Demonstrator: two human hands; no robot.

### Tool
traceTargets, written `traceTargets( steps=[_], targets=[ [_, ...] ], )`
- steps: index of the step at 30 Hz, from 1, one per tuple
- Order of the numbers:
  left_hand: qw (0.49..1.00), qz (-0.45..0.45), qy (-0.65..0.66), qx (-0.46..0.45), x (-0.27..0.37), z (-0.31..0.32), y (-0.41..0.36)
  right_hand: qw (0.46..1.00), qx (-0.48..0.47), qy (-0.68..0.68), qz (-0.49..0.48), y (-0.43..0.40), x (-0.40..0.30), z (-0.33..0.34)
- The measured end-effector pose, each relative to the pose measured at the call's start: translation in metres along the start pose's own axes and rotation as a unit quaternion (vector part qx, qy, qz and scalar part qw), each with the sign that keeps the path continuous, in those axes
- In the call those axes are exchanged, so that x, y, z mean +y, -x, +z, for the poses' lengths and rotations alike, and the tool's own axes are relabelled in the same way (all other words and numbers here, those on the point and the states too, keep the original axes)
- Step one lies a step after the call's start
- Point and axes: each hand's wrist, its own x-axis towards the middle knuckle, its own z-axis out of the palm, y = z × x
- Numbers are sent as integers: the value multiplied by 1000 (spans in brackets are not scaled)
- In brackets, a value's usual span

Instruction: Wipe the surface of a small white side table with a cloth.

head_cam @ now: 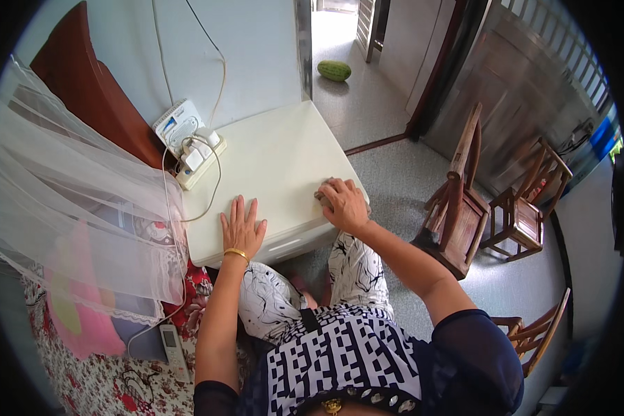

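Observation:
My left hand (242, 229) lies flat on the near edge of a cream-white cabinet top (270, 151), its fingers spread and nothing in it. A gold bracelet (236, 253) circles that wrist. At the right near corner of the top, my right hand (345, 203) presses down on a crumpled grey-brown cloth (324, 197), fingers curled over it. Part of the cloth is hidden under the palm. A power strip (190, 179) with white plugs and adapters sits along the left edge of the top, beside a white router-like device (179, 125).
A loose cable loops over the top's left side. White netting (99, 208) hangs over a floral-covered bed (88, 390), where a remote control (174, 351) lies. Wooden chairs (460, 229) stand on the floor at right. A watermelon (334, 70) lies beyond the doorway.

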Motion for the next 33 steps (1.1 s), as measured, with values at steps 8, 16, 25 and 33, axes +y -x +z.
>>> traceTargets(
  steps=[8, 16, 25, 33],
  targets=[
    [999, -6, -2, -44, -3, -7, -2, 999, -19, 23, 23, -26, 0, 7],
    [995, 7, -1, -101, 4, -20, -35, 999, 8, 40, 34, -70, 21, 26],
    [995, -14, 23, -97, 12, -6, -36, 996, 38, 65, 54, -128, 44, 48],
    [997, -5, 22, -75, 15, -7, -34, 990, 55, 81, 97, -189, 70, 76]
  ],
)
